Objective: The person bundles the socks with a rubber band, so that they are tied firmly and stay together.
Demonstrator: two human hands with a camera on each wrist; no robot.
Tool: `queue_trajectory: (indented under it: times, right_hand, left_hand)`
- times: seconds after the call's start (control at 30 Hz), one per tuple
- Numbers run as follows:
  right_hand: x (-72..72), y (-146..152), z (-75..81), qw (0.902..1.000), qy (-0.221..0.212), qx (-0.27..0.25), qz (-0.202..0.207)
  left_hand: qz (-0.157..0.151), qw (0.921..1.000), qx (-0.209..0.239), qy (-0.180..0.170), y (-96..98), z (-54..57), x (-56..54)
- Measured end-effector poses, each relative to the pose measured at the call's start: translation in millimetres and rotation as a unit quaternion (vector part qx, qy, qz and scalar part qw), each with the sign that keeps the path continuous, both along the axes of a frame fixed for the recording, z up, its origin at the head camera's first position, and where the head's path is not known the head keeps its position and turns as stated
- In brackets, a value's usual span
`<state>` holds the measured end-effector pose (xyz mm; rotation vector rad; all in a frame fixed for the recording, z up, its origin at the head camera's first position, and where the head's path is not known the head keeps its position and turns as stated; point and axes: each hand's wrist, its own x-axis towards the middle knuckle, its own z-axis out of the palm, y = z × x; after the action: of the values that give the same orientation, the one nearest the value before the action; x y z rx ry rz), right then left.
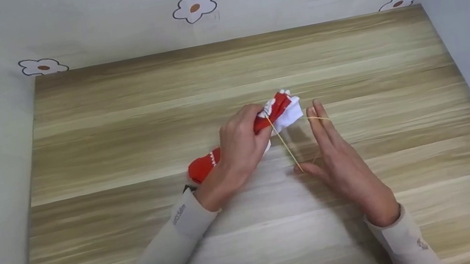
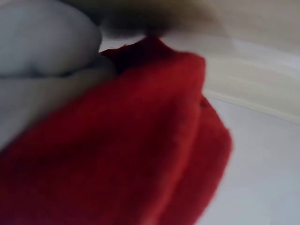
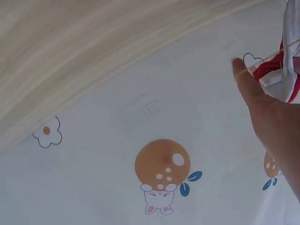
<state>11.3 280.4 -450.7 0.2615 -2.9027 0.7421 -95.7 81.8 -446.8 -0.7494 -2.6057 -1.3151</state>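
Note:
My left hand (image 1: 239,143) grips a bunched red and white cloth item (image 1: 279,106) with white trim, its red end (image 1: 201,169) showing beyond the wrist. In the left wrist view red fabric (image 2: 140,140) fills much of the picture beside pale, blurred fingers. A thin yellow rubber band (image 1: 284,143) runs from the bundle to my right hand (image 1: 348,167). It loops over the straight fingers and the thumb, which are spread apart and hold it stretched. The right wrist view shows part of this hand (image 3: 274,119) before the cloth (image 3: 276,84). What exactly the cloth item is, I cannot tell.
The bundle is held above a wood-grain table (image 1: 117,123). Pale wall sheets with printed flowers (image 1: 194,7) and an orange fruit with a rabbit (image 3: 162,164) enclose it. A small dark thing (image 1: 189,188) shows by the left cuff.

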Motion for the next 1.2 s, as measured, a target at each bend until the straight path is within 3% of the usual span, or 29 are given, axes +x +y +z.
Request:
queue_trajectory:
  times: [0.13,0.23,0.37,0.53,0.87,1.2]
  right_hand:
    - [-0.3,1.6,-2.2,0.9980,0.043,0.039,0.023]
    - [-0.7,3.0,-2.1,0.9958,0.061,0.056,0.037]
    - [-2.9,5.5,1.0,0.9924,0.090,0.056,0.061]
    - [-7.6,7.5,5.8,0.9857,0.133,0.045,0.094]
    - [-15.2,7.2,15.1,0.9868,0.100,0.016,0.126]
    - [-24.3,8.4,22.5,0.9854,0.094,0.033,0.138]
  left_hand:
    - [-0.005,0.9999,-0.008,-0.006,0.4,0.4,-0.8]
    - [-0.012,0.9991,-0.025,-0.032,0.4,2.7,-1.2]
    - [-0.021,0.9968,-0.048,-0.061,-0.1,5.9,-1.8]
    - [-0.039,0.9949,-0.063,-0.069,0.0,5.8,-1.2]
    - [-0.082,0.9875,-0.106,-0.083,0.2,6.9,0.7]
    - [-0.108,0.9870,-0.103,-0.059,-1.7,7.2,1.3]
